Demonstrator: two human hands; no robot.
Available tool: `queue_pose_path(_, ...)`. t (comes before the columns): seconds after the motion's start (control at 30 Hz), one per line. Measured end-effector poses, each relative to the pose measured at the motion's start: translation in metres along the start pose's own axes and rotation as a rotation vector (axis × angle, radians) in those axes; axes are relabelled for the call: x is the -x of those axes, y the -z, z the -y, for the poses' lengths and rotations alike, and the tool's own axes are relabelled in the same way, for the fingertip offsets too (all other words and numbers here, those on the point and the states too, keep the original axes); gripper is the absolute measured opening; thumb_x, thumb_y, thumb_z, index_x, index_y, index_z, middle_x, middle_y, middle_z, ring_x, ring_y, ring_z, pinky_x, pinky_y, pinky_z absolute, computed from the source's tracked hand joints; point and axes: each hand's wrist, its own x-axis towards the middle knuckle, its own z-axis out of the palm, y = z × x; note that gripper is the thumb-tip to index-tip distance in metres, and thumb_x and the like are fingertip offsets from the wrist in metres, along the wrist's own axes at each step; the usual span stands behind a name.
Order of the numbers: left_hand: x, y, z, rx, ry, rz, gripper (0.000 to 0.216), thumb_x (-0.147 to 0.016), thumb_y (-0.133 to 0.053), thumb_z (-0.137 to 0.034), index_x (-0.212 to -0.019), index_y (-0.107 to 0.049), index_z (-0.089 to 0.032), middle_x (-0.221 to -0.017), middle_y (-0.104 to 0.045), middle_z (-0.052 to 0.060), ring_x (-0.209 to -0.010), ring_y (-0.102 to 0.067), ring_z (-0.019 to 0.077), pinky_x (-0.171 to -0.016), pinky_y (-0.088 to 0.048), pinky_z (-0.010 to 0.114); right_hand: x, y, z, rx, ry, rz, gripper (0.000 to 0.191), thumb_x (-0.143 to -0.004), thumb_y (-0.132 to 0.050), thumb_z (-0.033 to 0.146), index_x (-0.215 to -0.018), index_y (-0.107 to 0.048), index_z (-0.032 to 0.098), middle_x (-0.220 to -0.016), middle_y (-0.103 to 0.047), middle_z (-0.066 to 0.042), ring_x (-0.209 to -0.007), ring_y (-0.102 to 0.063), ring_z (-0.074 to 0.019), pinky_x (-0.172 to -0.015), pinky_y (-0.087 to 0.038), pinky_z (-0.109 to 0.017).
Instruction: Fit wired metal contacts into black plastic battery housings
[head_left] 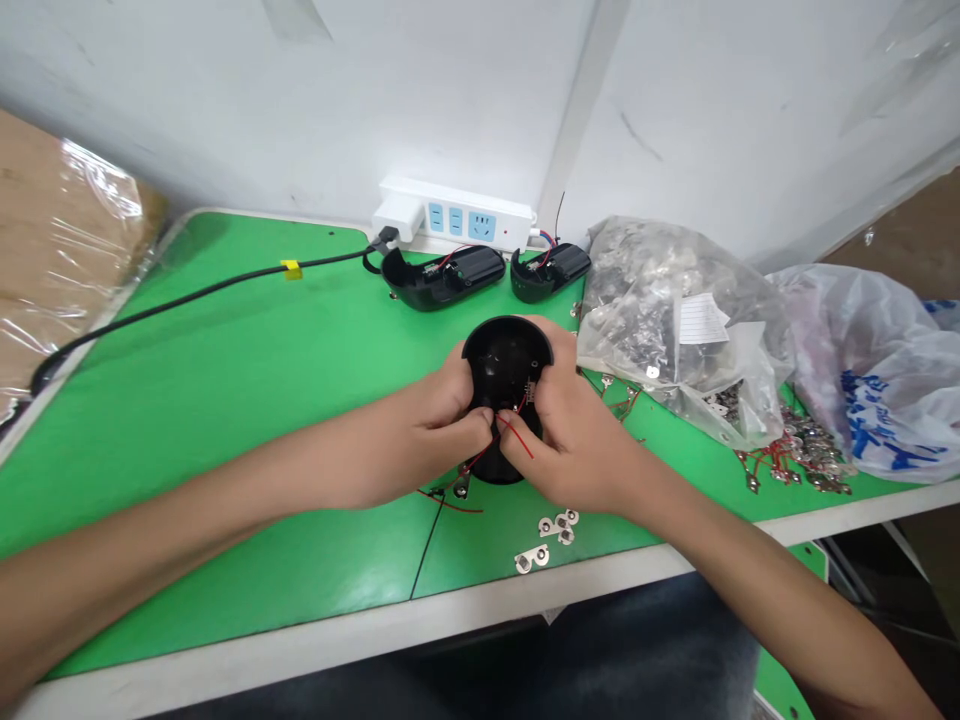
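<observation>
Both my hands grip a black plastic housing [504, 352] with a rounded, hollow end, held above the green table. My left hand [450, 410] is wrapped round its left side, thumb pressed inside. Around the right side closes my right hand [562, 420], its thumb also pushed into the hollow, close to the other thumb. A thin red wire [519, 436] sticks out between the thumbs. Below the left hand, a small metal contact [461, 488] with red and black wires hangs or lies; I cannot tell which. The thumbs hide part of the housing's inside.
Two similar black housings [450, 278] lie at the back by a white power strip [480, 215]. Flat metal contacts [532, 557] lie near the front edge. At right are a clear bag [667, 290], loose wired contacts [806, 455] and a white plastic bag [885, 350]. A black cable [202, 293] crosses the left.
</observation>
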Motion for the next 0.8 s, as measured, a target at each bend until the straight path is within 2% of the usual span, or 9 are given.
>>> queue_pose_path(0.13, 0.002, -0.004, 0.001, 0.039, 0.044, -0.033, 0.025, -0.096, -0.05, -0.027, -0.118, -0.06, -0.02, -0.099, -0.065, 0.003, -0.098, -0.061, 0.022, -0.09, -0.056, 0.035, 0.0, 0.001, 0.001, -0.017, -0.012, 0.011, 0.069, -0.094, -0.053, 0.028, -0.153, -0.018, 0.016, -0.122, -0.062, -0.016, -0.119, -0.065, -0.0381, -0.101, -0.055, -0.061)
queue_pose_path(0.3, 0.002, -0.008, 0.004, 0.122, 0.079, -0.073, 0.033, -0.093, -0.054, -0.029, -0.125, -0.059, -0.021, -0.106, -0.067, 0.005, -0.098, -0.061, 0.0235, -0.088, -0.058, 0.037, 0.0, 0.001, 0.001, -0.018, -0.004, 0.013, 0.069, -0.094, -0.054, 0.03, -0.153, -0.019, 0.018, -0.124, -0.062, -0.016, -0.118, -0.066, -0.039, -0.101, -0.056, -0.063)
queue_pose_path(0.5, 0.0, -0.01, 0.006, 0.104, 0.071, -0.078, 0.035, -0.093, -0.053, -0.028, -0.126, -0.059, -0.019, -0.117, -0.067, 0.007, -0.109, -0.061, 0.026, -0.102, -0.054, 0.044, 0.0, 0.0, 0.0, -0.009, 0.0, 0.008, 0.068, -0.094, -0.053, 0.029, -0.152, -0.021, 0.016, -0.12, -0.063, -0.016, -0.121, -0.065, -0.0394, -0.103, -0.054, -0.064)
queue_pose_path(0.7, -0.001, -0.013, 0.013, 0.09, 0.034, -0.073, 0.034, -0.095, -0.052, -0.026, -0.127, -0.057, -0.019, -0.118, -0.065, 0.007, -0.108, -0.06, 0.0253, -0.098, -0.054, 0.04, -0.001, -0.001, -0.001, -0.012, 0.009, 0.007, 0.068, -0.093, -0.054, 0.028, -0.152, -0.024, 0.016, -0.123, -0.061, -0.016, -0.124, -0.063, -0.04, -0.104, -0.053, -0.064)
queue_pose_path(0.8, -0.001, -0.014, 0.012, 0.077, 0.033, -0.081, 0.036, -0.096, -0.051, -0.026, -0.131, -0.055, -0.018, -0.119, -0.065, 0.008, -0.111, -0.059, 0.0257, -0.101, -0.053, 0.041, -0.002, -0.001, -0.001, -0.008, 0.016, -0.001, 0.067, -0.092, -0.055, 0.028, -0.151, -0.024, 0.016, -0.127, -0.058, -0.018, -0.125, -0.062, -0.0406, -0.105, -0.053, -0.066)
